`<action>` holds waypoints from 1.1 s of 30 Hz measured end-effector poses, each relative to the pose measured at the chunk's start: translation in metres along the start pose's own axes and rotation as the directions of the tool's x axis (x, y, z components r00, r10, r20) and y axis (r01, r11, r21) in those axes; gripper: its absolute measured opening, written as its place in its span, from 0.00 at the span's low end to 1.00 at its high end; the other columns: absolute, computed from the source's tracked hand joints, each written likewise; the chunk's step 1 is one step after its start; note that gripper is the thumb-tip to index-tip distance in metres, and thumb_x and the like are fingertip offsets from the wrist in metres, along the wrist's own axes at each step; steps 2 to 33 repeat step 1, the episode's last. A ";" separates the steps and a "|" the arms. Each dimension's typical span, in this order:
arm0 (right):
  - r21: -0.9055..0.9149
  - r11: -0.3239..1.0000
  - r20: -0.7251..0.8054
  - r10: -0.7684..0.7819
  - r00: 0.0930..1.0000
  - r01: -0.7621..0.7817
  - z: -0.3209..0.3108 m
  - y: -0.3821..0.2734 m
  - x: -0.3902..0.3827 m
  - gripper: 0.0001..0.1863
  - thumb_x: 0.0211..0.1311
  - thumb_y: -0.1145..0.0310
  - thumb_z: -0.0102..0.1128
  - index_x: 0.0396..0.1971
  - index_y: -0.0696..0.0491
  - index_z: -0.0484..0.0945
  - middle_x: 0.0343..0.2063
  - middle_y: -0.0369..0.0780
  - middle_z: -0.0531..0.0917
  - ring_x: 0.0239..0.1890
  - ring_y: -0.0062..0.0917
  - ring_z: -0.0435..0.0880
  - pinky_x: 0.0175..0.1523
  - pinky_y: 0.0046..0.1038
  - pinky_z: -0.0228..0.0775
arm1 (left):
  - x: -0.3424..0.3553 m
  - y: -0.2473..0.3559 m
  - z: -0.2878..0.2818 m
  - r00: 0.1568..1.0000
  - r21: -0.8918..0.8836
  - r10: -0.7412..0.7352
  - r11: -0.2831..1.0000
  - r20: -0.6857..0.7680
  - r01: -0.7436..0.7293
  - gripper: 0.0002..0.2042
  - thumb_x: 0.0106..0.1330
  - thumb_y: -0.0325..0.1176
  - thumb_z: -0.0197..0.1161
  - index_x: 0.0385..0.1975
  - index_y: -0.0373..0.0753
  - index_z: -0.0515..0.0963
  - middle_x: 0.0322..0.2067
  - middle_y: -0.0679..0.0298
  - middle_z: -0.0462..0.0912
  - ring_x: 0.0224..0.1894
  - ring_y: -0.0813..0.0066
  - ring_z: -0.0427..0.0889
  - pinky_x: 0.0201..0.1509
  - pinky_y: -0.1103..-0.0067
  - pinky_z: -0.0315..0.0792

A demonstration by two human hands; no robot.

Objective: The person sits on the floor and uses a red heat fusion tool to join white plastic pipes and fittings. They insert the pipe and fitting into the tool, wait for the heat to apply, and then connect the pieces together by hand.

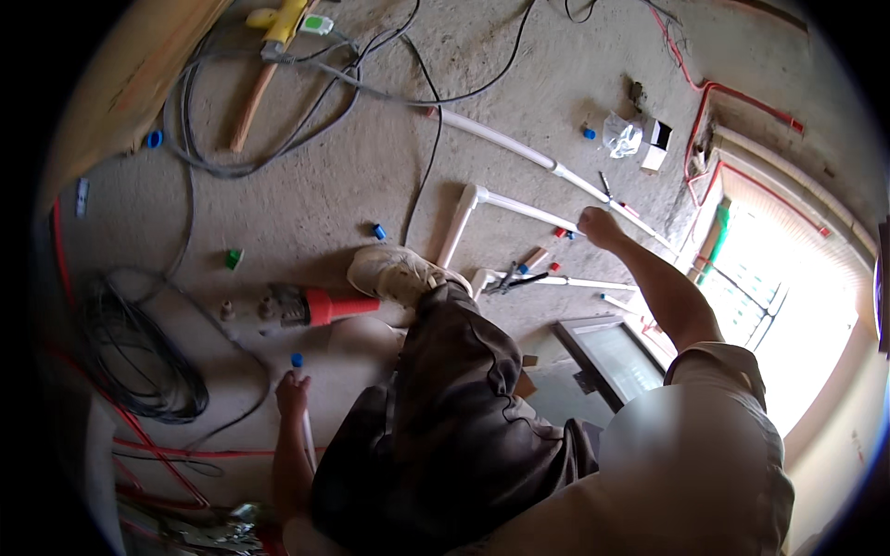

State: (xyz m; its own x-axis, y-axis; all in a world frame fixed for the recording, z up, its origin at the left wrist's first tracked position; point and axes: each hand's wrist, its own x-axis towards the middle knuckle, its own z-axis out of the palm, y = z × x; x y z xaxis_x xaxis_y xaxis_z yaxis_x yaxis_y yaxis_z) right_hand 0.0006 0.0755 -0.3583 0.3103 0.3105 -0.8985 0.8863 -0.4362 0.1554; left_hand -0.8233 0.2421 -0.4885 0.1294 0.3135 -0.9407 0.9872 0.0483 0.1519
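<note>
My left hand [293, 394] is closed around a white plastic pipe [309, 435] with a blue cap [297, 360] on its upper end. Further off to the right, my right hand [601, 227] grips the far end of a white pipe with an elbow [528, 209]. From that elbow, a shorter leg runs down to beside my shoe [399, 276]. Between my hands lies a red-handled tool with a dark body [324, 306], near two small metal fittings at its left.
A longer white pipe [501, 139] lies beyond. Black cable coils [139, 352] lie left; a hammer [255, 102] is at the upper left. Pliers [510, 280], a small box [656, 144] and a framed glass panel [616, 357] are on the right. Red conduit [158, 445] crosses the lower left.
</note>
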 end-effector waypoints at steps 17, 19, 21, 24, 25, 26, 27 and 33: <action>0.031 0.999 -0.018 0.014 1.000 -0.013 0.008 -0.002 0.008 0.10 0.64 0.62 0.64 0.31 0.52 0.87 0.35 0.44 0.85 0.41 0.42 0.87 0.44 0.43 0.82 | 0.008 0.005 -0.009 0.999 0.048 0.000 0.999 0.038 -0.002 0.21 0.62 0.46 0.73 0.43 0.35 0.80 0.46 0.42 0.86 0.51 0.39 0.84 0.57 0.57 0.77; 0.031 0.999 -0.018 0.014 1.000 -0.013 0.008 -0.002 0.008 0.10 0.64 0.62 0.64 0.31 0.52 0.87 0.35 0.44 0.85 0.41 0.42 0.87 0.44 0.43 0.82 | 0.008 0.005 -0.009 0.999 0.048 0.000 0.999 0.038 -0.002 0.21 0.62 0.46 0.73 0.43 0.35 0.80 0.46 0.42 0.86 0.51 0.39 0.84 0.57 0.57 0.77; 0.031 0.999 -0.018 0.014 1.000 -0.013 0.008 -0.002 0.008 0.10 0.64 0.62 0.64 0.31 0.52 0.87 0.35 0.44 0.85 0.41 0.42 0.87 0.44 0.43 0.82 | 0.008 0.005 -0.009 0.999 0.048 0.000 0.999 0.038 -0.002 0.21 0.62 0.46 0.73 0.43 0.35 0.80 0.46 0.42 0.86 0.51 0.39 0.84 0.57 0.57 0.77; 0.031 0.999 -0.018 0.014 1.000 -0.013 0.008 -0.002 0.008 0.10 0.64 0.62 0.64 0.31 0.52 0.87 0.35 0.44 0.85 0.41 0.42 0.87 0.44 0.43 0.82 | 0.008 0.005 -0.009 0.999 0.048 0.000 0.999 0.038 -0.002 0.21 0.62 0.46 0.73 0.43 0.35 0.80 0.46 0.42 0.86 0.51 0.39 0.84 0.57 0.57 0.77; 0.031 0.999 -0.018 0.014 1.000 -0.013 0.008 -0.002 0.008 0.10 0.64 0.62 0.64 0.31 0.52 0.87 0.35 0.44 0.85 0.41 0.42 0.87 0.44 0.43 0.82 | 0.008 0.005 -0.009 0.999 0.048 0.000 0.999 0.038 -0.002 0.21 0.62 0.46 0.73 0.43 0.35 0.80 0.46 0.42 0.86 0.51 0.39 0.84 0.57 0.57 0.77; 0.031 0.999 -0.018 0.014 1.000 -0.013 0.008 -0.002 0.008 0.10 0.64 0.62 0.64 0.31 0.52 0.87 0.35 0.44 0.85 0.41 0.42 0.87 0.44 0.43 0.82 | 0.008 0.005 -0.009 0.999 0.048 0.000 0.999 0.038 -0.002 0.21 0.62 0.46 0.73 0.43 0.35 0.80 0.46 0.42 0.86 0.51 0.39 0.84 0.57 0.57 0.77; 0.031 0.999 -0.018 0.014 1.000 -0.013 0.008 -0.002 0.008 0.10 0.64 0.62 0.64 0.31 0.52 0.87 0.35 0.44 0.85 0.41 0.42 0.87 0.44 0.43 0.82 | 0.008 0.005 -0.009 0.999 0.048 0.000 0.999 0.038 -0.002 0.21 0.62 0.46 0.73 0.43 0.35 0.80 0.46 0.42 0.86 0.51 0.39 0.84 0.57 0.57 0.77; 0.031 0.999 -0.018 0.014 1.000 -0.013 0.008 -0.002 0.008 0.10 0.64 0.62 0.64 0.31 0.52 0.87 0.35 0.44 0.85 0.41 0.42 0.87 0.44 0.43 0.82 | 0.008 0.005 -0.009 0.999 0.048 0.000 0.999 0.038 -0.002 0.21 0.62 0.46 0.73 0.43 0.35 0.80 0.46 0.42 0.86 0.51 0.39 0.84 0.57 0.57 0.77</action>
